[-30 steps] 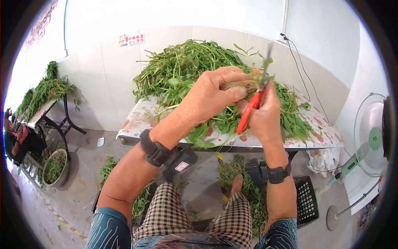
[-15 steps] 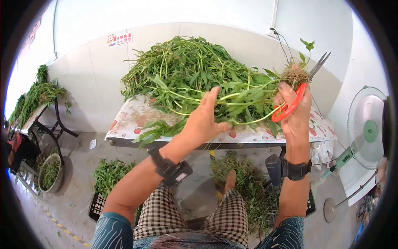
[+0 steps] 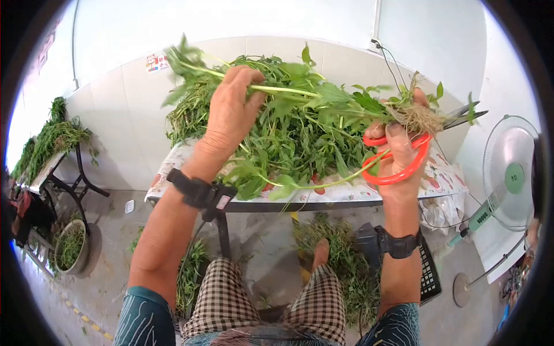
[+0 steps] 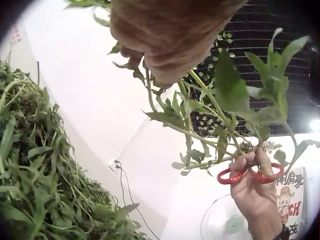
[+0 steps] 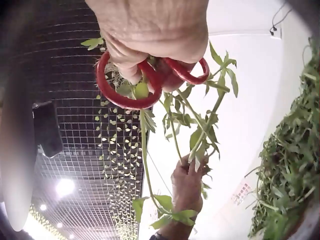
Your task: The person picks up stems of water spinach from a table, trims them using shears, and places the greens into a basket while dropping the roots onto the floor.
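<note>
My right hand [image 3: 404,155] holds red-handled scissors [image 3: 418,161] together with the root end of a leafy green plant. Pale, stringy roots [image 3: 421,118] bunch beside the fingers, and the metal blades point right, past the roots. Raised at the left, my left hand [image 3: 228,112] pinches the plant's long stems [image 3: 288,90], stretched between both hands above a big heap of greens [image 3: 283,144]. One stem droops below the others. The right wrist view shows the left fingers on the stems, and both red finger loops [image 5: 125,104] close under the right hand.
A table with a patterned cloth [image 3: 340,195] bears the heap against the wall. More greens [image 3: 340,259] lie on the floor by the feet, near a black crate [image 3: 428,271]. A fan [image 3: 513,173] stands right; a side table and a tub [image 3: 72,248] stand left.
The right hand has moved right with the scissors and roots. My left hand let go beside them, opened while moving left, then took hold of the stems and lifted them up and left.
</note>
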Demonstrator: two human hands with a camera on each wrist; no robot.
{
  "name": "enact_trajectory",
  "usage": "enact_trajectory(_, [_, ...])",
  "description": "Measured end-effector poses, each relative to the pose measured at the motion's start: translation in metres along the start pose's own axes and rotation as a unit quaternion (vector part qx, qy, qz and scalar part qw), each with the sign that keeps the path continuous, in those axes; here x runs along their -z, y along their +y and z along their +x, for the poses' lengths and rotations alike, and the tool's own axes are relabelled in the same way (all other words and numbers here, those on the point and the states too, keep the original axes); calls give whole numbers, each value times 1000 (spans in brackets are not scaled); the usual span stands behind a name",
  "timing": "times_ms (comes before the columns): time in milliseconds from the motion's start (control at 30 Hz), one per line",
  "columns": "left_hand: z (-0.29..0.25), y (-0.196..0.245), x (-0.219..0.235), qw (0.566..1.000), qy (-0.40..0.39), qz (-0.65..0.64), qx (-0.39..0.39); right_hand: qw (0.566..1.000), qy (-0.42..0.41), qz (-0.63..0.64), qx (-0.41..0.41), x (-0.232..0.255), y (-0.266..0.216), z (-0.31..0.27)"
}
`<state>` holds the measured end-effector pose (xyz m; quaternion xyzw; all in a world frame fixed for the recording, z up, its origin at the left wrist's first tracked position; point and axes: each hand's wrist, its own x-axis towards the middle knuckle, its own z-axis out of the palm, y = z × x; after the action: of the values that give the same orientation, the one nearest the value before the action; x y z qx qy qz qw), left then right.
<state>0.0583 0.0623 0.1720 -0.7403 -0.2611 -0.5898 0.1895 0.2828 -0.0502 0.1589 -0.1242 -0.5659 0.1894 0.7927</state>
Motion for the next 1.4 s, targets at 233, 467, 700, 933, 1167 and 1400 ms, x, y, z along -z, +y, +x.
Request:
enact_trajectory(233, [-77, -93, -48, 980, -190, 5, 68, 975, 66, 47, -206, 3, 89, -25])
enact_trajectory(467, [-92, -86, -26, 889, -355, -46, 286, 893, 76, -46, -441, 53, 121, -33])
enact_trajectory(700, [-78, 13, -39, 935, -276, -161, 153, 869, 76, -26, -489, 62, 110, -37])
enact_trajectory(933, [-127, 54, -91, 899, -302, -233, 216, 862, 24, -25, -506, 71, 88, -42])
enact_trajectory(1167, [-122, 33, -84, 764, -301, -440, 364, 870, -47, -71, -486, 115, 59, -58])
enact_trajectory(1400, [-126, 38, -86, 810, -298, -390, 321, 823, -143, -220, -505, 134, 10, -85])
